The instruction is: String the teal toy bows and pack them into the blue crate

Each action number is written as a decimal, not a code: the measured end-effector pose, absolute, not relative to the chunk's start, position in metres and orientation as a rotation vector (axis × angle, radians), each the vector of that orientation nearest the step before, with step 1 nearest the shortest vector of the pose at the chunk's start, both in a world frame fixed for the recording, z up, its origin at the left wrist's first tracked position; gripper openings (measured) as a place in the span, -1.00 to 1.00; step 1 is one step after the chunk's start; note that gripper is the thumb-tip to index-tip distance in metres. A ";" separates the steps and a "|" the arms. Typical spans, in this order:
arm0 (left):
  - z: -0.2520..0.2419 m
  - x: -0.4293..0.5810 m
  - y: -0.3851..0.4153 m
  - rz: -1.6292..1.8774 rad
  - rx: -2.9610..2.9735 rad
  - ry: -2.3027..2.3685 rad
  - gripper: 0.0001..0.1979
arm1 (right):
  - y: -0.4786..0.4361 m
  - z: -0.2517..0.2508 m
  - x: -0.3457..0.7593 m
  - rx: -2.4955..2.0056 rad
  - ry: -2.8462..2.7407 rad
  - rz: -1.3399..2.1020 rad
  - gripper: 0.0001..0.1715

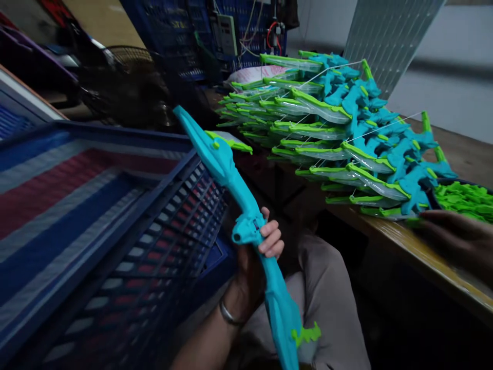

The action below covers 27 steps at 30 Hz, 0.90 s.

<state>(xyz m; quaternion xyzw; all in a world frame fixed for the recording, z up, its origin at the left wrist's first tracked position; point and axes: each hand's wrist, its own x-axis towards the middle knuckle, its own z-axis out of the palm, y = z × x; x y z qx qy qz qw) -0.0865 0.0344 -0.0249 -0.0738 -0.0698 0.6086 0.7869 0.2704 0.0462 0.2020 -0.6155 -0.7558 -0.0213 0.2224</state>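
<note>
My left hand (269, 239) is wrapped around the middle grip of a long turquoise plastic toy bow (241, 192), which slants across the view above my lap. A green wing-like part (231, 142) sticks out near its upper end, and a jagged green piece (307, 334) juts from the lower end. My right hand (458, 239) is at the right edge, beside the table, smeared by motion. Its fingers look pinched together, with a small green plastic piece (414, 222) at their tips. Close by stands a dark container (432, 194) full of small green plastic pieces (466, 199).
Similar turquoise and green toy bows (346, 133), some with white strings, are piled on the table (408, 236). On my left is a blue plastic crate (169, 231) with a striped sheet (50, 190) in it. A fan (123, 87) stands behind.
</note>
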 end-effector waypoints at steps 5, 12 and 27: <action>-0.047 -0.116 0.069 1.284 -0.025 -0.034 -0.66 | 0.016 0.162 0.138 -1.043 -2.482 0.318 -0.78; 0.004 -0.117 0.031 0.748 0.409 -0.073 -0.28 | -0.030 0.187 0.068 -0.787 -2.709 0.137 -0.70; -0.078 0.014 -0.083 -0.235 0.082 -0.173 -0.45 | -0.105 0.131 0.150 -1.383 -2.627 0.831 -0.88</action>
